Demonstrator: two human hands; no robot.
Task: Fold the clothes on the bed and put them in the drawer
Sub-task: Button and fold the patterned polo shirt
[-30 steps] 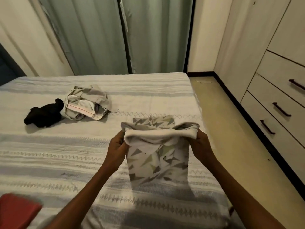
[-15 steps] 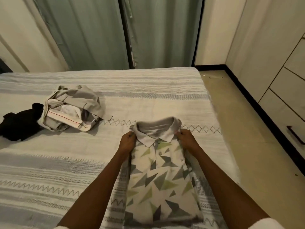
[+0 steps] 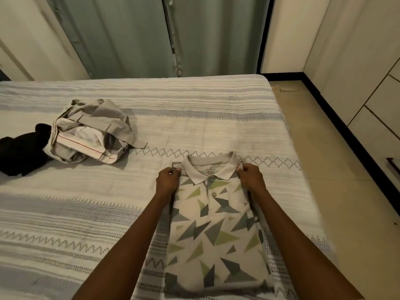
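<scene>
on the striped woven bed [image 3: 216,118], our left hand [image 3: 167,179] and right hand [image 3: 251,178] pinch the triangle-print polo shirt [image 3: 214,234] shoulders; crumpled grey clothes [image 3: 91,135] lie at ten o'clock.

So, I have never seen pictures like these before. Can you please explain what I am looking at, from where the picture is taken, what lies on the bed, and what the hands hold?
There is no machine here. A person wears a camera on the head, so the one picture looks forward and down at the person's own two arms. The left hand and the right hand each pinch a shoulder of a patterned polo shirt, which lies flat, collar away from the person, on the striped bed. Further left on the bed lie a crumpled grey garment and, touching it, a black garment. On the right stand closed drawers, where the clothes should go.
</scene>
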